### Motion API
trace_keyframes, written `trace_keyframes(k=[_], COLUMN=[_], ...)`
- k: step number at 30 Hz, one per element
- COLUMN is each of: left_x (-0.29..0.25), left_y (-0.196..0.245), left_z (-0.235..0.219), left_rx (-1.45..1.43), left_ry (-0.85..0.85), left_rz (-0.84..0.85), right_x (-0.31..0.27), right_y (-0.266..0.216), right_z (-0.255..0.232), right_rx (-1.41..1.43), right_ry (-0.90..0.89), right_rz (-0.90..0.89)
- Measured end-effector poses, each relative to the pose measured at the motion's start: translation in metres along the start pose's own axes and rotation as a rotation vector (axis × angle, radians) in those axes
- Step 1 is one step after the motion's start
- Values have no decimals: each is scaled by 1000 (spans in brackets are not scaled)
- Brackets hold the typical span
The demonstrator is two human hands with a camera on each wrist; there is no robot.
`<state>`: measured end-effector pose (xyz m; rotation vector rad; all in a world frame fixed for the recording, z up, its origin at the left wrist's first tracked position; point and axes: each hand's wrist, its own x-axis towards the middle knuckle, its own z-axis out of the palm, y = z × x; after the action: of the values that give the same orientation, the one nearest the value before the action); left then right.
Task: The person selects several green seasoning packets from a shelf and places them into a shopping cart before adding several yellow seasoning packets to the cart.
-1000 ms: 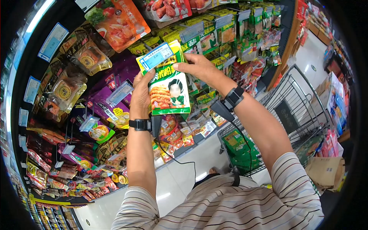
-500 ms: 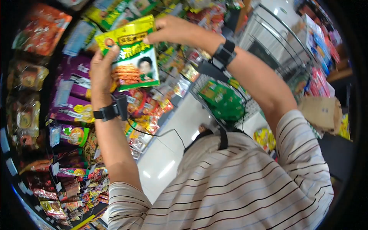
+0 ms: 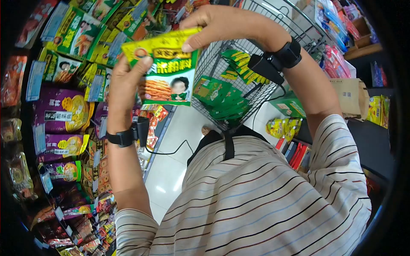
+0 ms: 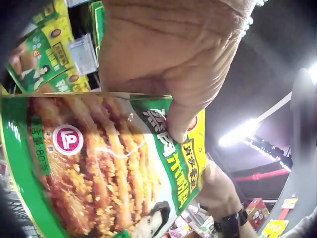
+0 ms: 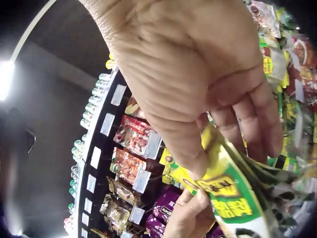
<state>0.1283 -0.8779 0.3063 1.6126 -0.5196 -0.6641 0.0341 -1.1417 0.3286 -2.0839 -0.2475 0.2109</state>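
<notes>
A green and yellow snack packet (image 3: 167,70) with a picture of fried food is held up in front of me by both hands. My left hand (image 3: 128,83) grips its left edge, thumb across the front (image 4: 181,119). My right hand (image 3: 218,23) pinches the yellow top edge between thumb and fingers (image 5: 198,166). In the left wrist view the packet (image 4: 99,163) fills the frame; in the right wrist view its top corner (image 5: 233,198) shows under the fingers.
A wire shopping trolley (image 3: 230,81) with several green packets (image 3: 218,96) inside stands just behind the held packet. Hanging snack bags fill the shelf rack (image 3: 64,111) on the left. A cardboard box (image 3: 352,96) and more goods lie to the right.
Both hands carried the packet off the rack and toward the right; the view swung with it, so the trolley now sits directly behind the packet. The grips are unchanged.
</notes>
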Motion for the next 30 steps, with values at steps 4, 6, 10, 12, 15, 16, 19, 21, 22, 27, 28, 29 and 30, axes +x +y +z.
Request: trace_keyframes(k=[4, 6, 10, 12, 15, 16, 19, 21, 22, 27, 28, 29, 30], left_x=[20, 35, 50, 56, 66, 66, 64, 46, 38, -10, -20, -29, -39], left_y=[-45, -77, -115, -129, -150, -153, -158, -149, -146, -157, -158, -159, -160], left_z=[45, 66, 114, 128, 145, 148, 147, 140, 134, 101, 96, 94, 93], left_rx=[83, 68, 24, 42, 135, 194, 186, 167, 177, 151, 162, 172, 157], left_ry=[-133, -237, -297, -328, -316, -280, -222, -181, -151, -2, 27, 59, 97], left_rz=[-49, 66, 33, -70, -80, 67, 104, -4, -32, -137, -158, -176, -183], right_x=[-27, -37, -50, -57, -75, -80, -91, -95, -96, -103, -105, -106, -109], right_y=[33, 49, 104, 118, 142, 149, 184, 224, 231, 287, 289, 290, 297], right_z=[3, 12, 43, 42, 41, 41, 37, 39, 37, 40, 41, 44, 48], right_rx=[5, -102, -323, -455, -362, -378, -445, -500, -525, -679, -690, -727, -764], right_ry=[-54, -50, 7, 13, 0, -1, 23, 63, 54, 2, -33, -70, -107], right_rz=[111, 145, 200, 254, 309, 331, 368, 368, 399, 484, 513, 526, 538])
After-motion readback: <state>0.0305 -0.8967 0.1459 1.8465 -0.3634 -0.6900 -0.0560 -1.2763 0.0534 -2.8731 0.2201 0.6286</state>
